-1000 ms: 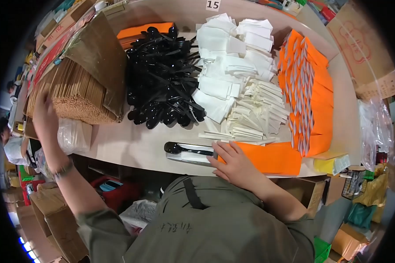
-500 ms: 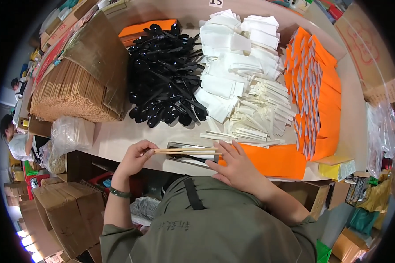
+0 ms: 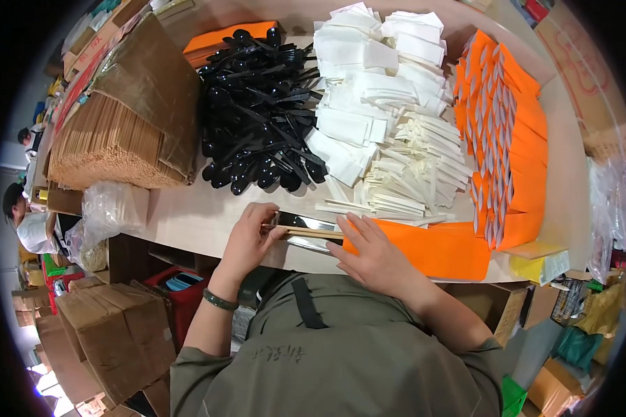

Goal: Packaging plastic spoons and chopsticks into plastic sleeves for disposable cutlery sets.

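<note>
Wooden chopsticks are pinched between the thumb and fingers of my left hand, lying level with their right ends at the mouth of an orange paper sleeve. My right hand rests on that sleeve's left end with fingers stretched and spread. Beneath the chopsticks is a shiny metal tray at the table's front edge; my left hand covers its left end. Something dark lies in the tray, partly hidden.
Behind my hands lie a heap of black plastic spoons and forks, white napkins and thin white paper packets. Orange sleeves stand stacked at right. A cardboard box of chopsticks stands at left.
My left hand has moved right with the chopsticks, bringing them further to the sleeve's mouth. My right hand stays nearly in place on the sleeve.
</note>
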### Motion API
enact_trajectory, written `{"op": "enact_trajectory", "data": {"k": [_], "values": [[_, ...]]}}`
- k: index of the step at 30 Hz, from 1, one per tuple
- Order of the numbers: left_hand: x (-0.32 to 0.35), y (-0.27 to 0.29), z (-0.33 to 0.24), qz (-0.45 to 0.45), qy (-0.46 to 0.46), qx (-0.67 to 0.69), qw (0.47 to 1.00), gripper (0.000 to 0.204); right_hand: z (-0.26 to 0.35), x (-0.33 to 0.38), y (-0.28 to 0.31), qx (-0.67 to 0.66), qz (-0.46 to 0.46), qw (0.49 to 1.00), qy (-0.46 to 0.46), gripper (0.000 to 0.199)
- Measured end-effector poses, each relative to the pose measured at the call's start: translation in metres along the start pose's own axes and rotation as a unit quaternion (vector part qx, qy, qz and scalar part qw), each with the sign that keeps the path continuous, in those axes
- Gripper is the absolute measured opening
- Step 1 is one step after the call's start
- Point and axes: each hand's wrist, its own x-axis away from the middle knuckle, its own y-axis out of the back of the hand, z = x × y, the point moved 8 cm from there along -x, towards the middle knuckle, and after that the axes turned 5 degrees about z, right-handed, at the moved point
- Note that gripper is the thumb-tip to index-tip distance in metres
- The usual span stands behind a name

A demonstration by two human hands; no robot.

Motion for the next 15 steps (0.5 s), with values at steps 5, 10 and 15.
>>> {"op": "enact_trajectory", "data": {"k": [5, 10, 15], "values": [[-0.008, -0.013, -0.021, 0.058, -0.082, -0.071, 0.992, 0.015, 0.002, -0.005, 0.009, -0.042, -0.012, 0.999, -0.001, 0.041], [-0.008, -0.038, -0.019, 0.042, -0.069, -0.088, 0.993, 0.012, 0.000, -0.009, 0.009, -0.068, -0.039, 0.997, -0.017, 0.042], [-0.003, -0.063, -0.041, -0.024, -0.068, 0.006, 0.997, 0.024, 0.003, -0.018, 0.017, -0.091, -0.032, 0.994, -0.054, 0.044]]}}
